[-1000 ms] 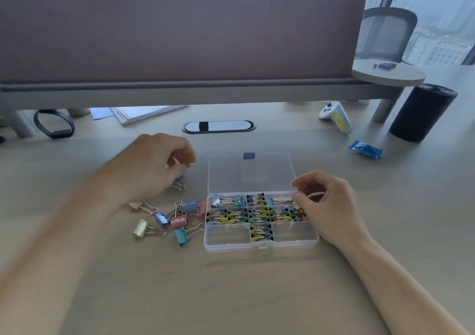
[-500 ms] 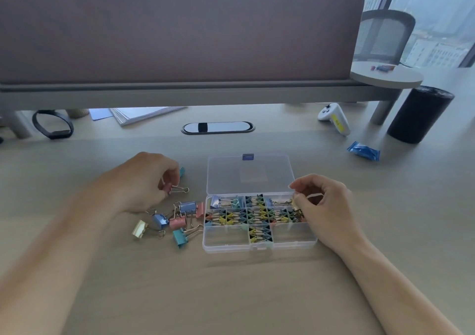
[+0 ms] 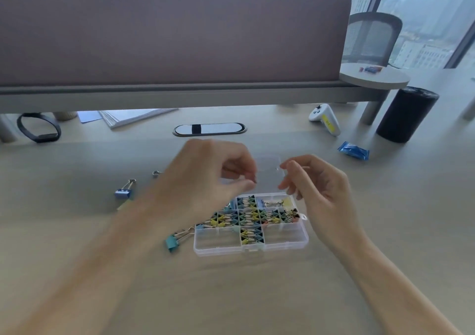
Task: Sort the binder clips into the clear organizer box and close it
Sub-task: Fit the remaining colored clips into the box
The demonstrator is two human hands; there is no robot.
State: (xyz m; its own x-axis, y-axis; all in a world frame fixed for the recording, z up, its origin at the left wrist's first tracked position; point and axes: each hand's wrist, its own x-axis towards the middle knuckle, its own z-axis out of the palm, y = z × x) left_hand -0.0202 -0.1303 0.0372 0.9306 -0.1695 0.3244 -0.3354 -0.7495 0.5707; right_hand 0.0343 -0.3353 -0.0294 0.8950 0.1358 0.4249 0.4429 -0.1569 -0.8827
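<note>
Clear plastic, the shallow rectangular organizer box (image 3: pixel 251 248) lies open on the pale wood-grain counter (image 3: pixel 231 296). We see its transparent lid (image 3: pixel 268 163) folded back flat behind it, partly hidden by both hands. Small multicoloured binder clips (image 3: pixel 250 216) with silver wire handles fill the back and middle rows of compartments and the middle cell of the front row. We find the left hand (image 3: pixel 205 178) raised over the box's back left corner. Its fingers (image 3: pixel 246 186) are curled, with thumb and forefinger pressed tip to tip; motion blur keeps us from telling whether a clip sits between them. The right hand (image 3: pixel 318 190) hovers over the back right corner, fingers loosely bent and a little apart, and we see nothing held in them. Left of the box, loose on the counter, lie a teal metal binder clip (image 3: pixel 172 242) just beside the front left corner and a blue metal binder clip (image 3: pixel 123 192) farther out. Well behind, we note a crinkled blue foil packet (image 3: pixel 354 150), a tall black cylinder (image 3: pixel 407 115) and a white handheld controller with a yellow label (image 3: pixel 325 118).
</note>
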